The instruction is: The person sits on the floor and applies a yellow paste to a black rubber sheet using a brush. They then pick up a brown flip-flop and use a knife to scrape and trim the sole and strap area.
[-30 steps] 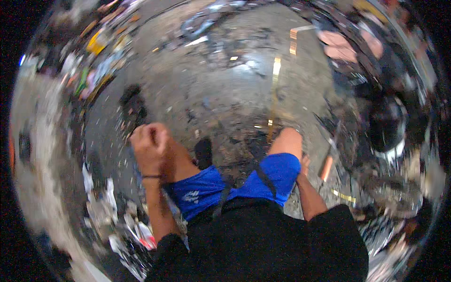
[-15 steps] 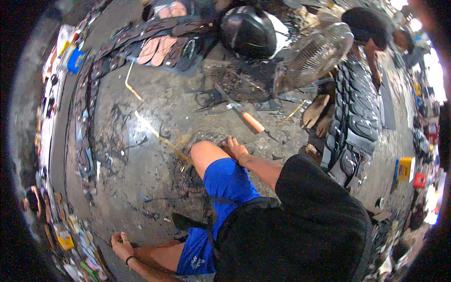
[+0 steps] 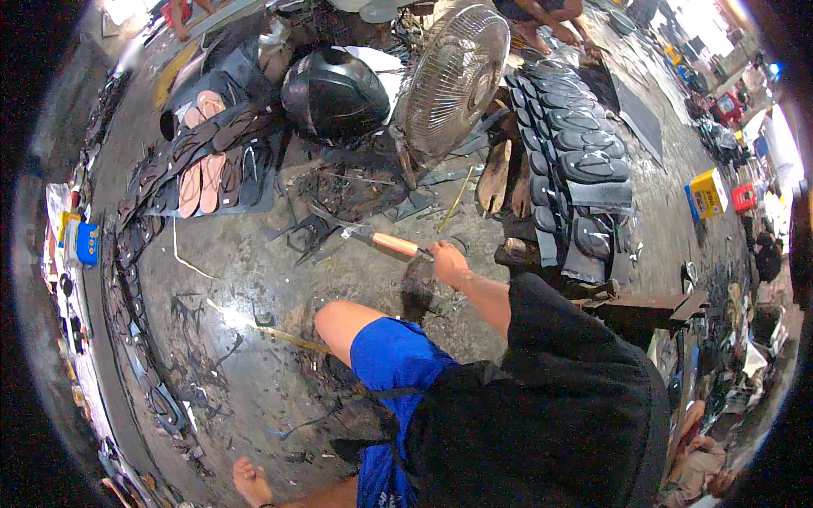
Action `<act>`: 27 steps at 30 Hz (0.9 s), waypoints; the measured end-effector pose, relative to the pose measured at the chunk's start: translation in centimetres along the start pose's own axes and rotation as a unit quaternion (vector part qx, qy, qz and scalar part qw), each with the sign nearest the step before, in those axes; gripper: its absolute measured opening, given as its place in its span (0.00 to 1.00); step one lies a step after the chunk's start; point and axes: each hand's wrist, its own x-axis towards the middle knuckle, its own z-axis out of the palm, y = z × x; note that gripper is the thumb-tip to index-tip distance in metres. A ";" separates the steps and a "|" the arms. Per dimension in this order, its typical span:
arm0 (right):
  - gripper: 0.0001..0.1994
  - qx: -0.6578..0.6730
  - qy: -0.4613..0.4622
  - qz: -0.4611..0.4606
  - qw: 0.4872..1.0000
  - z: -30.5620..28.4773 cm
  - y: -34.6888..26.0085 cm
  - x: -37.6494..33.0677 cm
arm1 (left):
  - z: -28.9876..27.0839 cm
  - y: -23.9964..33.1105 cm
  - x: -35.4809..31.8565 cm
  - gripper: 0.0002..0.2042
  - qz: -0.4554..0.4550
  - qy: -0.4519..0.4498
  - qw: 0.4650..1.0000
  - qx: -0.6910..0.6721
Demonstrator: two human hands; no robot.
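A knife with a long narrow blade and an orange wooden handle (image 3: 394, 244) lies on the grey floor (image 3: 284, 284) ahead of my bent knee. Its blade points to the far left. At the dark end behind the handle, my right hand (image 3: 450, 263) has its fingers curled together on the tool; the fingertips are partly hidden. My left hand (image 3: 251, 483) rests at the lower left, loosely bent, with nothing visible in it. Dark scraps lie around the blade.
A standing fan (image 3: 457, 80) and a black helmet (image 3: 334, 95) stand ahead. Rows of black sandals (image 3: 584, 140) lie to the right, pink sandals (image 3: 201, 182) to the left. Worn wooden foot-shaped pieces (image 3: 494, 178) lie beside the fan. Another person's hands (image 3: 576, 25) show at the top.
My right hand has left its place beside my knee and reached forward to the knife's rear end. The view has turned and shifted; the left hand stays low at the left.
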 end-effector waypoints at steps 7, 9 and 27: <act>0.29 -0.063 0.024 0.076 0.995 2.8 5.8 -4.2 | -0.3 4.8 1.0 0.20 0.001 -0.015 1.000 0.016; 0.32 -0.095 0.018 0.051 0.994 4.4 6.1 -4.3 | 0.1 3.8 0.9 0.20 0.020 -0.037 0.998 0.044; 0.31 -0.107 -0.091 0.152 0.978 6.9 5.7 -0.5 | 3.6 -2.5 4.2 0.17 0.006 -0.092 0.994 0.052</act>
